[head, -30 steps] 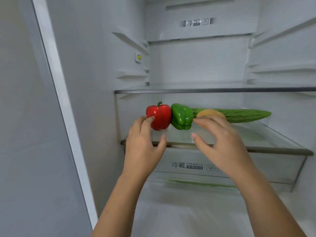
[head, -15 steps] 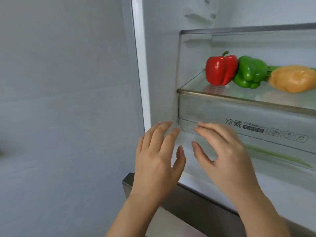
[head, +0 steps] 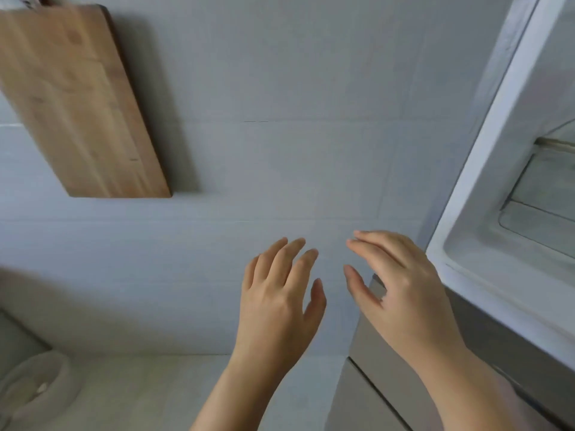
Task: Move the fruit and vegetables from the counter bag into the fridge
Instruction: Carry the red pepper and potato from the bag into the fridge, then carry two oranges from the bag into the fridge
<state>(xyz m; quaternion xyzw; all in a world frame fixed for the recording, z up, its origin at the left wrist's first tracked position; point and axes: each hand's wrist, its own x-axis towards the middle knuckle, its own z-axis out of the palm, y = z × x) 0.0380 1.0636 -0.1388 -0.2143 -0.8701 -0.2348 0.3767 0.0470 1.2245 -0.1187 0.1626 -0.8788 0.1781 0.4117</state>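
You are standing in a home kitchen. At the upper left of the frame a wooden cutting board (head: 81,101) hangs against a pale tiled wall (head: 280,150). Along the right edge you see the white frame of an open fridge (head: 494,150), with a clear drawer inside. Along the bottom runs a light counter (head: 149,396), and a pale bowl (head: 37,384) sits at the lower left, blurred.

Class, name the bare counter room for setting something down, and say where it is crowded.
Bare counter lies between the bowl at its left end and the fridge on the right. A hand passes freely before the wall between the cutting board and the fridge. Crowded: by the bowl, and mid-frame where the left hand and right hand hover.
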